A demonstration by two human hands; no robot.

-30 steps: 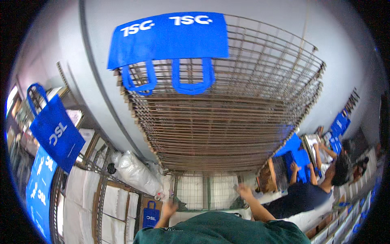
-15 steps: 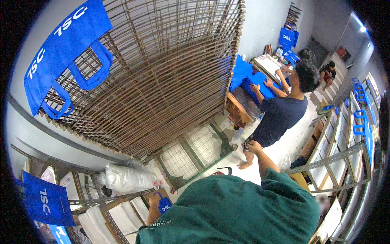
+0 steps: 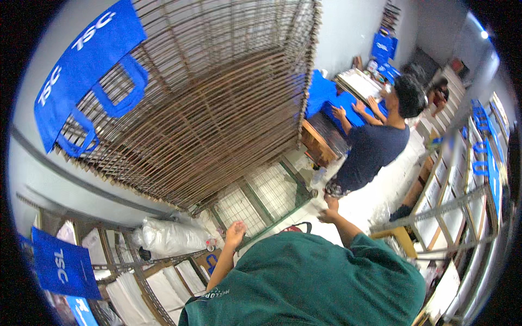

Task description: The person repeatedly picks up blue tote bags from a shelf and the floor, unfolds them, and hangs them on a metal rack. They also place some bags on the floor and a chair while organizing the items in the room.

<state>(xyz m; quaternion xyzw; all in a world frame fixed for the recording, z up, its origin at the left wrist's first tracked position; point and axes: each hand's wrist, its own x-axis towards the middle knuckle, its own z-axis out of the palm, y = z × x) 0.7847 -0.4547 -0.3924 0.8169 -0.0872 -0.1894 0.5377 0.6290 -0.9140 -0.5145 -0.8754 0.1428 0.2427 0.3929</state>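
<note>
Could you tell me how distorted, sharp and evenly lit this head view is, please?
Head view: strong fisheye, so the rack slats bow and a black rim rings the picture; the middle is fairly sharp, the right hand slightly blurred, the left hand clearer; light is soft and even, with one bright lamp glaring at the upper right.

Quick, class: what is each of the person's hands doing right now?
Left hand: raised, fingers curled loosely, holding nothing visible.
Right hand: stretched forward; whether it grips anything cannot be told.

Tilted brown wire drying rack (image 3: pixel 217 98), upright.
</note>
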